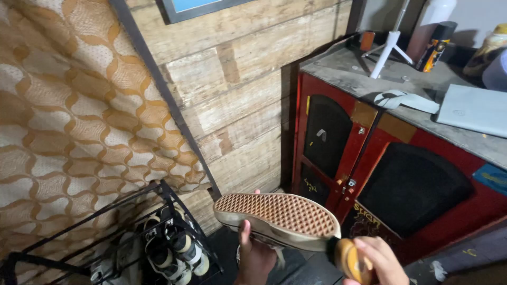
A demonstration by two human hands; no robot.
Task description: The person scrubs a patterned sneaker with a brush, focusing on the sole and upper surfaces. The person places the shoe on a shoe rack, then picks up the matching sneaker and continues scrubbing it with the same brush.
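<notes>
Holding a sneaker (277, 219) sole-up at the bottom of the view, the left hand (256, 256) is wrapped about the shoe's side from beneath, thumb pressed against the pale rubber edge, the tan waffle-patterned sole facing the camera. The right hand (377, 258) is closed on a rounded, amber wooden handle (351, 259) whose dark front end meets the heel of the shoe; what the tool's working end is cannot be told, since it lies hidden behind the sole. By the look of it, the step in hand is work on the heel or sole edge, just begun or under way, and the next move would call for the left hand to keep the shoe steady while the right brings the tool along the rim with a controlled stroke. Below and to the left stands a black metal shoe rack (174, 203) carrying black-and-white sneakers (169, 248). Behind it hangs an orange-and-cream patterned curtain (68, 116) against a wall of rough wooden planks (237, 89). To the right stands a red cabinet (380, 174) with dark arched door panels, its grey top bearing a white insole (404, 99), a closed grey laptop (475, 110), a white tripod stand (391, 45) and a black-and-yellow spray can (436, 46).
</notes>
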